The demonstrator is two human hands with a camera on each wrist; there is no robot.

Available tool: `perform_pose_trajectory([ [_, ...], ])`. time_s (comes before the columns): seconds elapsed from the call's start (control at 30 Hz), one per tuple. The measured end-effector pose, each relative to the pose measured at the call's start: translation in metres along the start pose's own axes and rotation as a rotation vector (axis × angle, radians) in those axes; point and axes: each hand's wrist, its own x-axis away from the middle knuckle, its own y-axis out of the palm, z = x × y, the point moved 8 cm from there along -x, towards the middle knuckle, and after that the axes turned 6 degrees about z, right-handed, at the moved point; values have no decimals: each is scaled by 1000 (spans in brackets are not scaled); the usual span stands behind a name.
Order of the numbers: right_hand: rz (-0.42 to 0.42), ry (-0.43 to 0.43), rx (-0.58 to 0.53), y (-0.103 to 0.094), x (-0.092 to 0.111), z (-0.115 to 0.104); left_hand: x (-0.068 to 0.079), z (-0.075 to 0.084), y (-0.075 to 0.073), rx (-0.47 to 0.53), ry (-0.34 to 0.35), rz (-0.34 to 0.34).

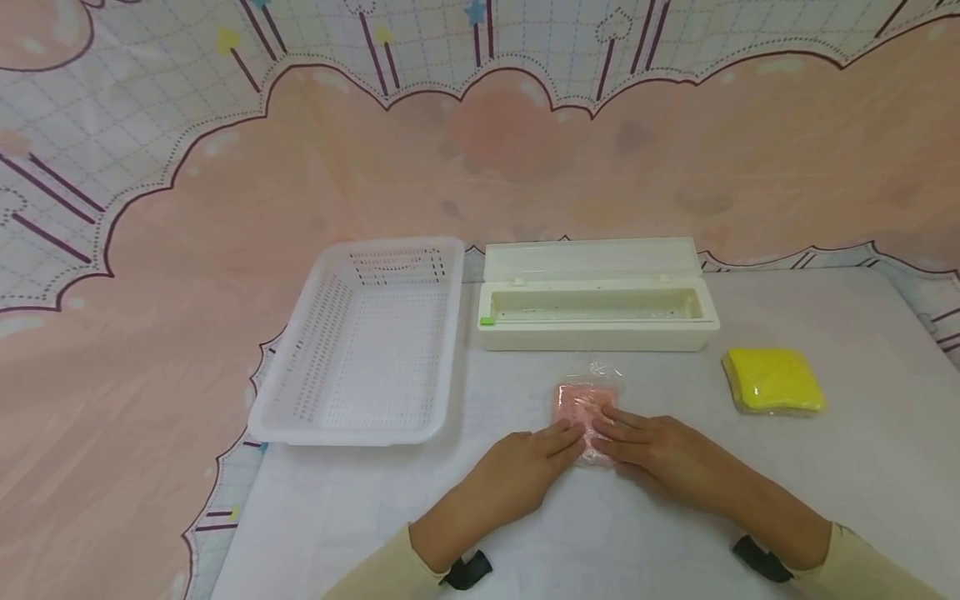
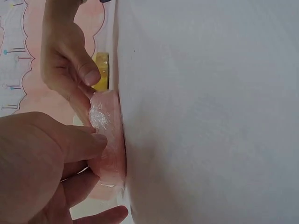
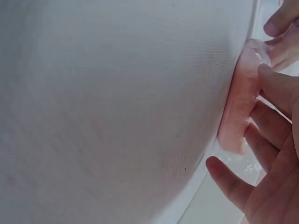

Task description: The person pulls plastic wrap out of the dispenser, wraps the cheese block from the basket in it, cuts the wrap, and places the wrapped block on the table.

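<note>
A soft pink block in clear plastic wrap (image 1: pixel 577 402), like a pack of modelling clay, lies flat on the white-covered table. From its left side my left hand (image 1: pixel 517 471) reaches in, fingertips on the top of the pack. My right hand (image 1: pixel 667 454) comes from the other side, its extended fingers resting on the wrap. In the left wrist view, the thumb (image 2: pixel 96 143) is at the pack's near edge. The right wrist view shows spread fingers (image 3: pixel 266 142) along the pink pack (image 3: pixel 240 100). Loose clear film stands up at its far end.
Behind the pack is a long cream box (image 1: pixel 600 337) with its lid raised and a shallow hollow inside. A white perforated basket (image 1: pixel 447 367) stands to the left. At the right lies a yellow wrapped block (image 1: pixel 775 379). A patterned cloth (image 1: pixel 525 183) hangs behind the table.
</note>
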Motion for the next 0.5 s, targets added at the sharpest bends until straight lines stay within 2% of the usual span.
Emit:
perform_pose_trajectory([
  [0.17, -40, 16, -24, 1, 0, 0, -1, -4, -2, 75, 10, -10],
  [0.3, -105, 109, -69, 1, 2, 2, -2, -11, -13, 159, 6, 85],
  [0.37, -100, 141, -85, -1, 4, 2, -5, -19, -18, 238, -40, 156],
  [0.5, -6, 141, -79, -12, 4, -1, -8, -42, -18, 464, -226, 246],
])
